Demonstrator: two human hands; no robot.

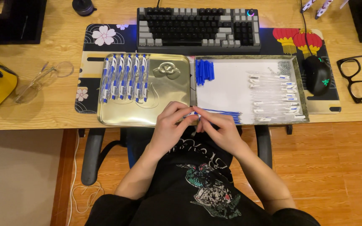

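Head view is showing the left hand [170, 125] and right hand [218, 129] meeting at the desk edge, both pinching a small blue-and-white pen part [193, 115], probably a refill going into a barrel. Finished pens [124, 77] are lying at ten o'clock on the metal lid [168, 96]; seating this part squarely seems next.

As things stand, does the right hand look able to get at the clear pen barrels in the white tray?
Probably yes. The right hand sits at the near edge of the white tray, and the clear pen barrels lie uncovered just beyond it. Nothing stands between them, though both hands are busy with a small blue part.
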